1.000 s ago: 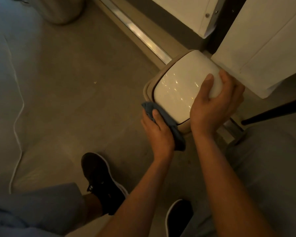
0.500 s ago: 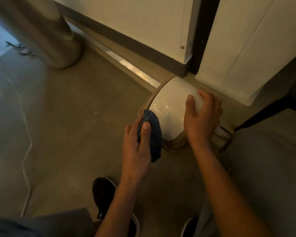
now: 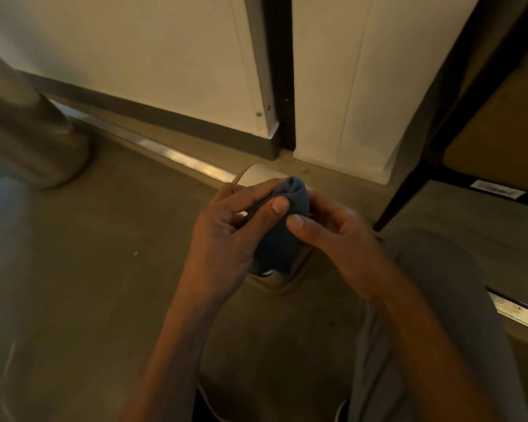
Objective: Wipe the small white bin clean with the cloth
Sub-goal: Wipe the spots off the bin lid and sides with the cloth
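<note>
The blue cloth (image 3: pixel 282 226) is bunched up between both hands, above the bin. My left hand (image 3: pixel 226 236) grips it with thumb and fingers from the left. My right hand (image 3: pixel 336 229) pinches its right side with thumb and fingers. The small white bin (image 3: pixel 256 175) stands on the floor against the wall, mostly hidden behind my hands; only its top far edge and a bit of its beige base (image 3: pixel 275 281) show.
A white wall panel (image 3: pixel 165 71) and a dark door gap (image 3: pixel 282 71) stand behind the bin. A large metal cylinder (image 3: pixel 22 129) is at the left. A black furniture leg (image 3: pixel 409 184) rises at the right. My grey-trousered knee (image 3: pixel 439 300) is lower right.
My right hand left the bin's lid and came to the cloth. My left hand lifted the cloth off the bin's side, and both now hold it. The camera view tilted upward.
</note>
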### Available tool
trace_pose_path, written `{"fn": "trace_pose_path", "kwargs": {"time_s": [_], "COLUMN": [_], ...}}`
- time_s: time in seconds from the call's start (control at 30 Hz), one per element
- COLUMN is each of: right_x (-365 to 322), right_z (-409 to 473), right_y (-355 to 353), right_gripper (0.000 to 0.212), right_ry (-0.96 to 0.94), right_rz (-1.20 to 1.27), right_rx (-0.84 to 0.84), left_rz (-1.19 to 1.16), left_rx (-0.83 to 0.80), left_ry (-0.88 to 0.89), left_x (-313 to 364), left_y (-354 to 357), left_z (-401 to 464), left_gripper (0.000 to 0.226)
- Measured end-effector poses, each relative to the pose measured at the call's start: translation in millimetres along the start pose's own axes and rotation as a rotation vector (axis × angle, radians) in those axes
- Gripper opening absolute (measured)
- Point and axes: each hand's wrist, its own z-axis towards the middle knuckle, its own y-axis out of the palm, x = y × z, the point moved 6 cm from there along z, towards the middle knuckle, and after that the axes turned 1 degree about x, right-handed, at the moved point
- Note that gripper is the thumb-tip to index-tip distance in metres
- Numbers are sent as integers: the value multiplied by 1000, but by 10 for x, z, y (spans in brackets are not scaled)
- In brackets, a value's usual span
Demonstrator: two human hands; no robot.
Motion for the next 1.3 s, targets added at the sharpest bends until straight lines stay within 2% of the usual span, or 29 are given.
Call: {"fn": "trace_pose_path", "kwargs": {"time_s": [0.23,0.37,0.43,0.57,0.63,0.73,0.87,1.0,1.1,1.3], "right_x": [35,110,134,171,183,229,451,742,992,1081], "right_z": [-169,-312,-376,-447,-488,-533,-468,-184,-6,-90], "right_y": [-332,-572,-677,-822,-893,-990,-969,-667,-440,-272], "right_gripper": [27,22,14,23,22,21,19,23,30,33], "right_ry": [-66,-96,-115,-131,-139,-136,-83,-37,28,31], "right_rz": [30,-25,-47,-46,-55,-131,-368,-479,-375,-226], "right_rx": [237,408,486,648,752,899,1039,1025,930,964], "left_rz": [116,413,622,946,988,993,982,1000,1014,1010], "left_rx": [-105,-125,-209,-426,-455,-409,-348,-309,-267,-194], "left_ry": [60,177,185,262,318,373,433,443,458,495], "left_x": [-137,-262,-409,-704,-798,-884,-918,-955,-965,-979], "left_y": [295,291,282,340,338,310,318,307,305,329], "left_z": [377,672,815,907,923,940,932,941,937,926], "left_gripper": [32,33,44,65,67,61,53,51,50,48]}}
